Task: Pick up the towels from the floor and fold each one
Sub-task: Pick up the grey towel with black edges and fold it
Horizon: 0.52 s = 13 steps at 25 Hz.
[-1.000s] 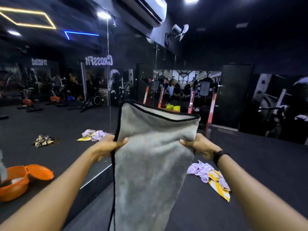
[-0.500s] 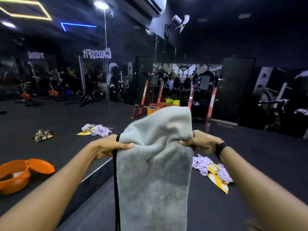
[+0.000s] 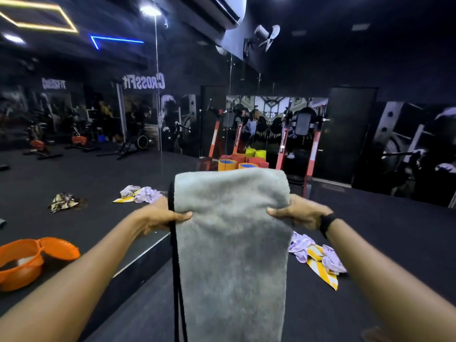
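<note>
- So, we hold the grey towel (image 3: 232,243) up at chest height, straight out in front, well above the dark floor (image 3: 394,243).
- Our left hand (image 3: 160,215) pinches the towel's left edge, thumb across the front, just beside the black trim; our right hand (image 3: 298,212) pinches the right edge at the same level, fingers curled round the cloth.
- Key relation: the towel's long axis runs vertical, hanging down from the hands and out of view at the bottom; a short flap stands above the grip line and folds over at the top.
- Both hands sit equally near the towel, one per side, so neither arm leads.
- We judge the next move as another fold along the long axis: raise the hanging part or bring the top down.
- Relative to the grey towel: a lilac and yellow towel pile (image 3: 318,257) lies on the floor just right and below, still unfolded.
- An orange basket (image 3: 24,260) sits far left of the towel, seen in the mirror.
</note>
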Motion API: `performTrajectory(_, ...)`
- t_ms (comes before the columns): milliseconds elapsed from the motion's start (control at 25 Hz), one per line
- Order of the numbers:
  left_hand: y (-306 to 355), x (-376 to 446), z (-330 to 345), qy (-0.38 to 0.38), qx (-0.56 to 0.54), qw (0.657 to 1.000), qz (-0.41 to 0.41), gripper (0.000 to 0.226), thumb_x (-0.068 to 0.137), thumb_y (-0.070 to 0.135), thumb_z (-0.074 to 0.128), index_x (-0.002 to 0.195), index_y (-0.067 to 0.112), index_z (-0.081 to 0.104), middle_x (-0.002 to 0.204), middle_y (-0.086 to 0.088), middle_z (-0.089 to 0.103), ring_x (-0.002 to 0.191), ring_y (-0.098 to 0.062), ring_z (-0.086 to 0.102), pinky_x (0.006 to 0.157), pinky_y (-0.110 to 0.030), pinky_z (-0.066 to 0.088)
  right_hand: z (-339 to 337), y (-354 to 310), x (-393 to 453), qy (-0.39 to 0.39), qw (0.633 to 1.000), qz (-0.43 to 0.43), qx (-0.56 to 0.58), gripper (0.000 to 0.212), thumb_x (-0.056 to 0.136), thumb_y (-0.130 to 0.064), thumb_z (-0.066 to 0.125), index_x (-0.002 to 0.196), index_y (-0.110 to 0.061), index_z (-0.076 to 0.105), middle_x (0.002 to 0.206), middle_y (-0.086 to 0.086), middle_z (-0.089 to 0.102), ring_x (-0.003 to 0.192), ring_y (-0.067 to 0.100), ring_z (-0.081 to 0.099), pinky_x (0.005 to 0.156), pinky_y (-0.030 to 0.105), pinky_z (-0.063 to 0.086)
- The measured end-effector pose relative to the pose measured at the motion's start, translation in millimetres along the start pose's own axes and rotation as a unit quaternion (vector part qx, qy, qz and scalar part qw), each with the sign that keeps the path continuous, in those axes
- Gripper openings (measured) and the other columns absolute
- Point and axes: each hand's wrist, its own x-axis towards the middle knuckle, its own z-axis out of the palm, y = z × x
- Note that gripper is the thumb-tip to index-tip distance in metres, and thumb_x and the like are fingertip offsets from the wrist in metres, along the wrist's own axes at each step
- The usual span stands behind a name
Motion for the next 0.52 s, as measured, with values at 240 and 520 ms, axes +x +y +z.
performTrajectory(240, -4, -1, 4, 0.018, -0.055, 0.995, -0.077, 0.024, 0.079, 0.023, 0.076, 0.099, 0.01, 0.07, 0.08, -0.001, 0.071, 0.063, -0.008, 0.065, 0.051, -0.02, 0.05, -4, 12, 1, 0.021, 0.999, 0.036, 0.021, 0.074, 0.032, -0.033, 0.098, 0.096, -0.006, 0.072, 0.093, 0.011, 0.074, 0.086, 0.022, 0.069, 0.08, 0.035, 0.057)
performTrajectory(520, 4, -5, -6, -0.03, 0.082, 0.996, -0.02, 0.037, 0.072, 0.026, 0.084, 0.103, 0.014, 0.068, 0.093, -0.002, 0.075, 0.083, -0.017, 0.071, 0.064, -0.027, 0.054, -8, 7, -4, -0.025, 0.998, 0.032, -0.044, 0.049, 0.051, -0.033, 0.086, 0.089, -0.007, 0.069, 0.083, 0.005, 0.073, 0.071, 0.015, 0.069, 0.059, 0.026, 0.054)
